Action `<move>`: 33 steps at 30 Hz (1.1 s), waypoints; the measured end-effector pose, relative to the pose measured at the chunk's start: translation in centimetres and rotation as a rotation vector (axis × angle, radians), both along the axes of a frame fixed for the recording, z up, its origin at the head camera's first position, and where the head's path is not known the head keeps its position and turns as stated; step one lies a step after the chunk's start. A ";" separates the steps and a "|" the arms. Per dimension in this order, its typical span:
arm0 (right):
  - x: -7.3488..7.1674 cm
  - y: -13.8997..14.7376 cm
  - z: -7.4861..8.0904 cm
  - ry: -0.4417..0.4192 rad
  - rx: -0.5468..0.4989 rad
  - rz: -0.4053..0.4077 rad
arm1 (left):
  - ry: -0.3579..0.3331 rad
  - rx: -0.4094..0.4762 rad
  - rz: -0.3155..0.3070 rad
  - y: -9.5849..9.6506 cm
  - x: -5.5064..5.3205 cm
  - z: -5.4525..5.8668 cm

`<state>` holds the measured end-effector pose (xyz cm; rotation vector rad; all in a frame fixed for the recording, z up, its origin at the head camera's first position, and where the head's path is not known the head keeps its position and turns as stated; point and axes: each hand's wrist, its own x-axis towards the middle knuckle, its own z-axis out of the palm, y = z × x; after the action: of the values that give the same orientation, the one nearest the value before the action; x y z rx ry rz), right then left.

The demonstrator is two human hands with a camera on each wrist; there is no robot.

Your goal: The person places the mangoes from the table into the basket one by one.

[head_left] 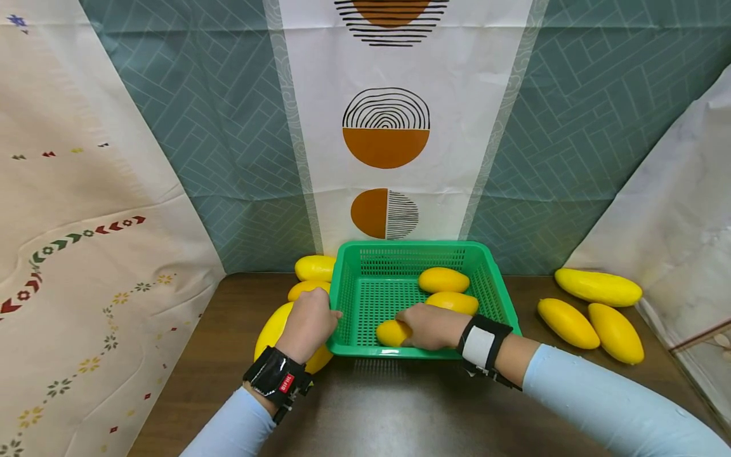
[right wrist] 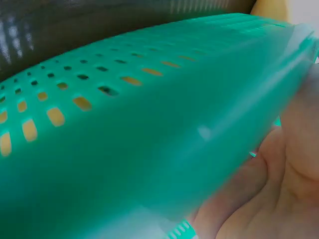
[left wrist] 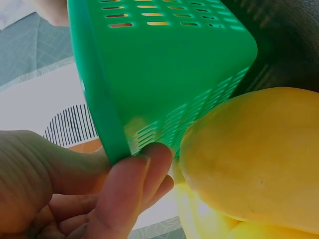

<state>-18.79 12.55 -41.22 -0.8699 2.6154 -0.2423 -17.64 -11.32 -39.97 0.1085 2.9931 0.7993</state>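
A green plastic basket point(head_left: 371, 289) with slotted walls stands on the table. My left hand point(head_left: 311, 320) pinches its left rim, thumb on one side and fingers on the other, as the left wrist view shows. My right hand point(head_left: 434, 325) reaches inside over the near wall and grips a small yellow mango point(head_left: 391, 332) at the front of the basket. Behind that hand lie two more mangoes, one at the back point(head_left: 443, 280) and one point(head_left: 454, 302) partly covered by the hand. In the right wrist view the basket wall hides the held mango.
Left of the basket are several yellow fruits, among them a large one point(head_left: 271, 330) partly behind my left hand. On the right lie a long yellow fruit point(head_left: 598, 287) and two mangoes point(head_left: 617, 332). Patterned cloth point(head_left: 245, 158) hangs behind the brown table point(head_left: 200, 368).
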 end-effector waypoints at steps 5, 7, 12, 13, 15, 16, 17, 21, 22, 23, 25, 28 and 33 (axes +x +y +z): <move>0.0 0.9 1.1 -0.051 -0.040 -0.045 | 0.009 -0.001 -0.001 0.1 0.0 0.0; -0.2 1.6 1.7 -0.066 -0.063 -0.074 | 0.010 0.001 -0.001 0.0 0.0 0.1; -0.6 3.6 3.3 -0.016 -0.137 -0.123 | 0.006 0.001 -0.005 0.0 0.0 0.2; -0.7 4.0 3.6 0.004 -0.154 -0.130 | 0.002 0.001 -0.003 0.0 0.0 0.2; -0.9 5.1 4.2 0.027 -0.191 -0.141 | -0.004 0.002 -0.001 0.0 0.0 0.2; -1.0 5.7 4.5 0.043 -0.202 -0.150 | -0.009 0.002 0.001 0.0 0.0 0.2; -1.0 6.3 4.8 0.062 -0.206 -0.163 | -0.013 0.002 0.001 0.0 0.0 0.2; -1.3 8.9 5.4 0.142 -0.184 -0.231 | -0.028 -0.001 0.008 0.0 0.1 0.1; -1.4 9.6 5.5 0.163 -0.172 -0.249 | -0.032 -0.001 0.012 0.0 0.1 0.1; -1.4 10.2 5.6 0.179 -0.157 -0.268 | -0.035 0.000 0.015 0.0 0.1 0.1; -1.5 11.5 5.6 0.202 -0.135 -0.299 | -0.040 0.000 0.022 0.0 0.1 0.0; -1.5 13.4 5.4 0.239 -0.113 -0.341 | -0.044 0.004 0.027 -0.1 0.0 0.0; -1.8 16.3 4.8 0.309 -0.092 -0.401 | -0.041 0.010 0.019 0.0 0.0 0.0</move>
<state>-20.62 28.85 -36.46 -0.4258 3.0769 -0.3610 -17.64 -11.33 -39.96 0.0629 2.9568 0.8079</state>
